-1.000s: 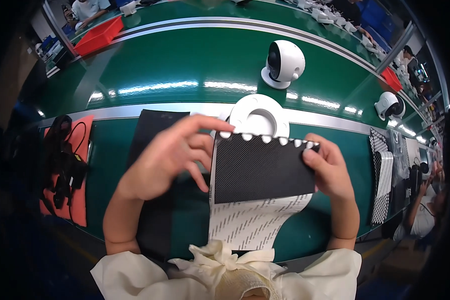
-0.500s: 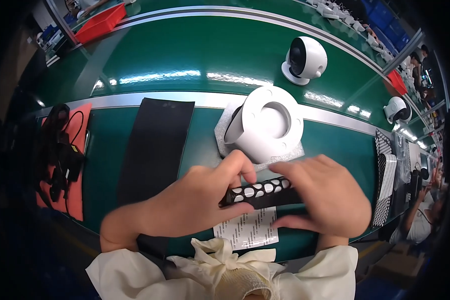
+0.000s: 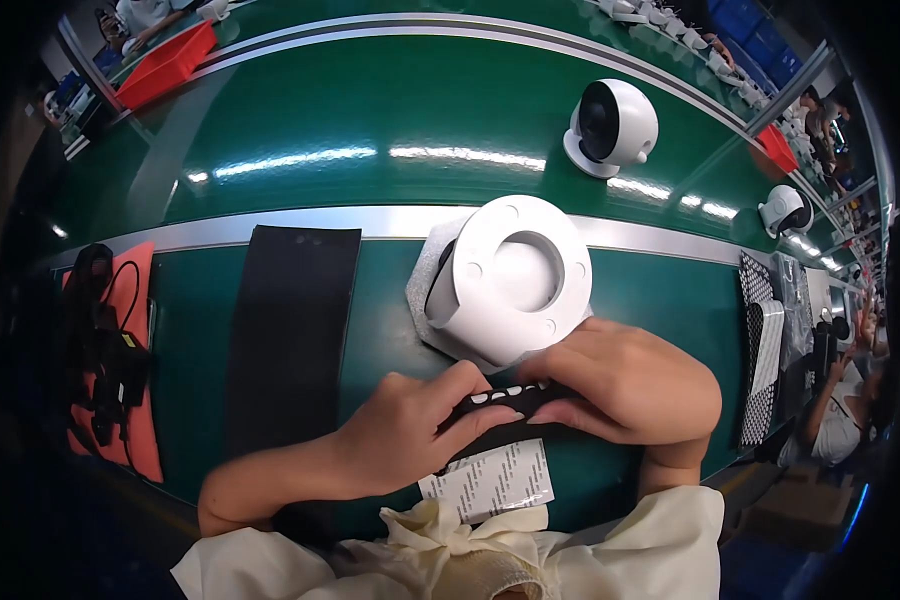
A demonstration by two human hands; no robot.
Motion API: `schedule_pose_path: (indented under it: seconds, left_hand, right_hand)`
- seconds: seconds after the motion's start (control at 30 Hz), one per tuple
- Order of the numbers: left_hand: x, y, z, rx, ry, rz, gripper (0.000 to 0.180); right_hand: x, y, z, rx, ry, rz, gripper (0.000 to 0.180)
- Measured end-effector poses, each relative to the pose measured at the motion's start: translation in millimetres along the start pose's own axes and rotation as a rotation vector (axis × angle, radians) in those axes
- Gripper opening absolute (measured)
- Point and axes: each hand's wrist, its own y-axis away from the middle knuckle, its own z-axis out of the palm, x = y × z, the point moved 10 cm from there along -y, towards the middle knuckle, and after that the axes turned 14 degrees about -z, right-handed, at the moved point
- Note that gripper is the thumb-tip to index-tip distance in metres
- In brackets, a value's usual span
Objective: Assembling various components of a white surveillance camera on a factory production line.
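In front of me, my left hand [image 3: 400, 425] and my right hand [image 3: 625, 385] are close together, fingers curled and thumbs toward the near side. Between them they pinch a narrow black strip with white oval spots [image 3: 492, 396]; the fingers hide much of it. A white printed sheet [image 3: 500, 482] lies just below the hands, partly under the strip. Beyond the hands, a white round-bodied camera [image 3: 467, 305] rests tipped over, its ring-shaped base facing up, on a pale foam sheet [image 3: 418, 290]. The right fingers are close to its edge.
A stack of black sheets [image 3: 295, 320] lies at left, beside a salmon-coloured pad [image 3: 140, 400] with black cables and adapters [image 3: 115, 350]. Another white camera [image 3: 618, 125] stands on the green belt beyond the metal rail. Dotted sheets [image 3: 760, 360] lie right. Co-workers are at the edges.
My right hand has moved in toward the left one and its thumb now presses the strip. Fewer white spots show. The view has shifted slightly.
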Motion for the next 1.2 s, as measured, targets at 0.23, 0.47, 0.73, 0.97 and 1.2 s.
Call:
schedule_pose_path:
  seconds: [0.23, 0.47, 0.73, 0.97, 1.2]
  left_hand:
    - [17.1, 3.8, -25.0, 0.271, -0.209, 0.172, 0.02]
    - [14.0, 1.0, -20.6, 0.212, -0.358, 0.239, 0.022]
    - [23.0, 1.4, -10.8, 0.14, -0.322, 0.316, 0.022]
    - [18.7, 1.9, -10.9, 0.154, -0.364, 0.313, 0.024]
    - [24.9, -1.4, -4.9, 0.119, -0.408, 0.299, 0.027]
  right_hand:
    - [-37.6, -5.2, -22.8, 0.352, 0.414, -0.091, 0.022]
    - [-107.4, 6.1, -27.3, 0.445, 0.27, -0.572, 0.014]
    - [-106.2, -15.4, -26.7, 0.271, -0.501, -0.686, 0.016]
    - [-100.2, 8.6, -23.0, 0.751, -0.302, -0.857, 0.02]
    - [-104.4, -10.9, -8.2, 0.157, -0.415, -0.599, 0.015]
